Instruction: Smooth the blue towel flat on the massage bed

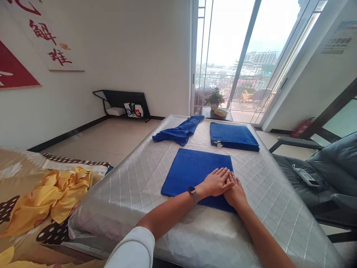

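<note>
Head view: a mattress [131, 190] is filling the middle. On it, a flat blue cloth [192, 171] is lying nearest. Beyond, a blue stack [234, 134] is resting on the right, a crumpled cloth [178, 133] sprawling on the left. The left hand [215, 183] is overlapping the right hand [235, 192] at the flat cloth's right side, fingers lying straight and close together. A watch [192, 190] is circling the left wrist.

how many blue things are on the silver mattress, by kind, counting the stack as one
Flat cloth under the hands: 1
Crumpled cloth: 1
Stack of cloths (layers too tight to count): 1
Total: 3
</note>
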{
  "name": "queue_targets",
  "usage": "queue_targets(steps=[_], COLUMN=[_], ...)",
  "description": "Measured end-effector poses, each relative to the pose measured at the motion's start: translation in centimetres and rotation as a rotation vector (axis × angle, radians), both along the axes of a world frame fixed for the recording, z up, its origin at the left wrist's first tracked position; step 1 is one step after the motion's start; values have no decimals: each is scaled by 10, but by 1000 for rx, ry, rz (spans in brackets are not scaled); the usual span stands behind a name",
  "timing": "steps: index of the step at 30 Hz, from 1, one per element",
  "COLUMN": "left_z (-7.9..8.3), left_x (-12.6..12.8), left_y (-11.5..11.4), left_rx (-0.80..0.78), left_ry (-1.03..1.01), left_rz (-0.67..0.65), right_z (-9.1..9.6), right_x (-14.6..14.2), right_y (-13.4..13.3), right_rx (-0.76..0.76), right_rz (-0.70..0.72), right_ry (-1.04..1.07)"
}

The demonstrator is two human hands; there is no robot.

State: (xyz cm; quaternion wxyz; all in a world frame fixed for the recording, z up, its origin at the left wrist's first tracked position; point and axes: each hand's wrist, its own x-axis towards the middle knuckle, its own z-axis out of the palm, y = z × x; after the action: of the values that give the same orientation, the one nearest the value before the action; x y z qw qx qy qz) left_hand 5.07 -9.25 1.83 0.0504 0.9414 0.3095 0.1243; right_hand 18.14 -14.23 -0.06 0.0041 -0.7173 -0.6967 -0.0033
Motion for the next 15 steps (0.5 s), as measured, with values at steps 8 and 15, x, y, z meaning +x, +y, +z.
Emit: queue_targets(steps=[8,15], left_z=[-11,-7], left_x=[-29,-107], left_y=[4,9], left_rx=[-11,-83], left_ry=[1,66], left_rz=[57,194], right_z=[3,6], right_x=[-2,-4], right_y=[1,1], right_rx=[7,-2], right_rz=[6,-10], right_ry=[5,56])
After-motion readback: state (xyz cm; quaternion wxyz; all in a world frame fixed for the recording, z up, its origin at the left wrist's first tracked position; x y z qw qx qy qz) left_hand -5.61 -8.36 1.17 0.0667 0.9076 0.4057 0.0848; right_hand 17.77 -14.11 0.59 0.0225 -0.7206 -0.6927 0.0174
